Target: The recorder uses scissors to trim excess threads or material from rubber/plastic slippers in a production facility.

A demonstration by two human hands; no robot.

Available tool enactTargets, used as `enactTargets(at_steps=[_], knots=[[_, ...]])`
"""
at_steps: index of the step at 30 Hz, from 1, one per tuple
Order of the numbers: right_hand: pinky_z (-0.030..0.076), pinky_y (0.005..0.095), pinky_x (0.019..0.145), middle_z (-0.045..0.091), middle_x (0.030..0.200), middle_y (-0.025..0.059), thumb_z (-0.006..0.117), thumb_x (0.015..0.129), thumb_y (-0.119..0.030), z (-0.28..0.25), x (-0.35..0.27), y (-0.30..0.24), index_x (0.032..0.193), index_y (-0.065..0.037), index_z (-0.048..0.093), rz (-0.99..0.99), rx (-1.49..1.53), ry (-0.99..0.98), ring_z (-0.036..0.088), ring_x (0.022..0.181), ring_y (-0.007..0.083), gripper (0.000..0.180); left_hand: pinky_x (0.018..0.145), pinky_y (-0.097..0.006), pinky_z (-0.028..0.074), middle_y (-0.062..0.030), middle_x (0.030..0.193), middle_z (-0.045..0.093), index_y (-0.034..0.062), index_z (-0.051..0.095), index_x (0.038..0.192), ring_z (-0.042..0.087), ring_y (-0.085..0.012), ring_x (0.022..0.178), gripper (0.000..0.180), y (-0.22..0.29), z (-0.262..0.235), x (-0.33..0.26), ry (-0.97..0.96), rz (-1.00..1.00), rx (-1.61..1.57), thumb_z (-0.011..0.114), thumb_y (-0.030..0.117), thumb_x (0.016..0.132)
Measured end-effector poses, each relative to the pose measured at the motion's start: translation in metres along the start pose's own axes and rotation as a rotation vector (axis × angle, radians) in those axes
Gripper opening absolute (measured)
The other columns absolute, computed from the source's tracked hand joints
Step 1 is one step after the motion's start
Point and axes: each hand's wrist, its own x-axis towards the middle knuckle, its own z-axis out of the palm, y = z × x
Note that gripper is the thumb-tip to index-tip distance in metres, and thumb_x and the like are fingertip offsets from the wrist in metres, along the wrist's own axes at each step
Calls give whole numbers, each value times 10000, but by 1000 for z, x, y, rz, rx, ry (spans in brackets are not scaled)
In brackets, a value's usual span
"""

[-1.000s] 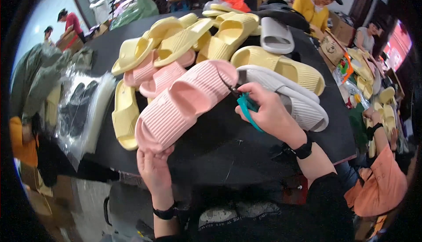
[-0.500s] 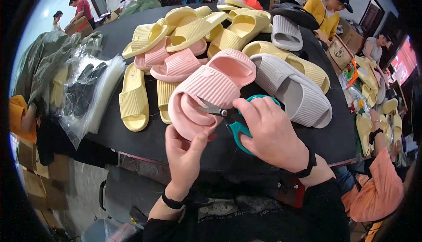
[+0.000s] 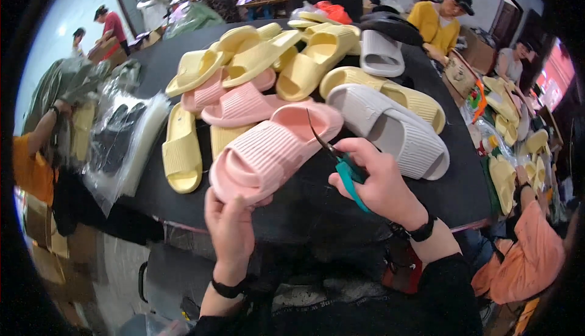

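My left hand (image 3: 231,229) grips the near end of a ribbed pink slipper (image 3: 256,147), thumb on top and fingers underneath. A second pink piece shows inside the slipper's opening, so the two look nested. In my right hand (image 3: 387,183) is a pair of scissors with teal handles (image 3: 348,183). Their dark blades (image 3: 320,133) point up and away, overlapping the far end of the slipper in view; whether they touch it I cannot tell. Just right of the scissors lies a grey slipper pair (image 3: 396,128). Other pink slippers (image 3: 237,105) lie beyond the held one.
A heap of yellow slippers (image 3: 317,61) covers the far part of the black table (image 3: 317,208). Clear plastic bags (image 3: 143,147) hang over the left edge. People work around the table; an orange sleeve (image 3: 524,250) is close on my right, another person's arm (image 3: 42,132) at left.
The scissors have drawn away from the slipper's near opening, and their blades now point upward. My left hand has moved left and lower, turning the pink slipper with it.
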Motion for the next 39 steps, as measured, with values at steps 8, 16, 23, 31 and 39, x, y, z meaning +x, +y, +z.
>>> enactTargets(at_steps=[8,16,23,31,39], knots=[[393,155,454,575,728,9,650,821,-122,-47,-1,3,1145,-37,524,310,732,-98,506,523,28,358,691,-420,551,-211,1184,521,-62,362,1290,614,-324,939,553,27,15,24,-13,118,125,512,194,824],[390,172,402,570,688,24,634,836,-127,-87,-7,13,1136,-46,521,90,938,54,500,481,42,331,758,-463,530,-164,1056,576,-50,421,1242,611,-315,918,412,16,109,78,-285,50,87,481,110,867],[389,194,376,555,684,45,638,821,-150,-78,11,25,1126,-35,513,44,994,172,487,462,77,349,707,-383,549,-160,893,623,-54,511,950,649,-281,799,160,-102,146,146,-575,-267,141,556,71,861],[385,205,377,525,682,55,609,843,-160,-73,12,72,1133,-18,494,171,913,349,460,464,86,343,493,-252,426,-63,732,576,17,596,948,558,-146,614,220,-151,243,150,-618,-604,30,692,142,795],[394,198,384,537,684,60,642,833,-175,-68,12,77,1128,-23,498,175,861,327,461,463,78,361,573,-319,533,-162,900,597,-86,494,1070,624,-221,726,385,-142,237,171,-634,-385,436,650,143,803]])
